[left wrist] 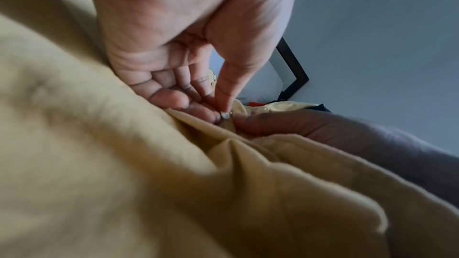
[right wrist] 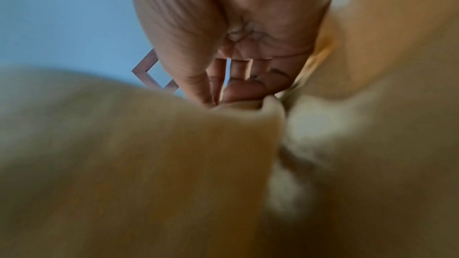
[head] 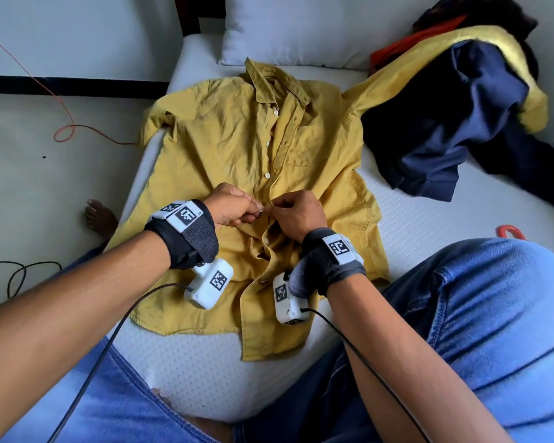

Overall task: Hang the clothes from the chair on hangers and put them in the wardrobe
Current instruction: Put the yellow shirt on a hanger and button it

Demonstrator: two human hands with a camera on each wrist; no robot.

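Note:
A mustard-yellow button shirt (head: pixel 224 145) lies spread front-up on the white mattress (head: pixel 413 212), collar toward the pillow. Both hands meet at its placket, a little below the middle. My left hand (head: pixel 237 206) pinches a small white button (left wrist: pixel 225 115) and the cloth edge between thumb and fingertips. My right hand (head: pixel 288 209) pinches the facing placket edge (right wrist: pixel 248 109) just right of it. In the wrist views the shirt (left wrist: pixel 124 164) fills the lower frame, blurred. No hanger is in view.
A heap of clothes, navy (head: pixel 445 129), yellow and orange, lies at the mattress's far right. A white pillow (head: pixel 301 27) sits at the head. My jeans-clad legs (head: pixel 493 314) frame the near edge. A red object (head: pixel 509 231) peeks out right. Cables (head: pixel 64 129) lie on the floor at left.

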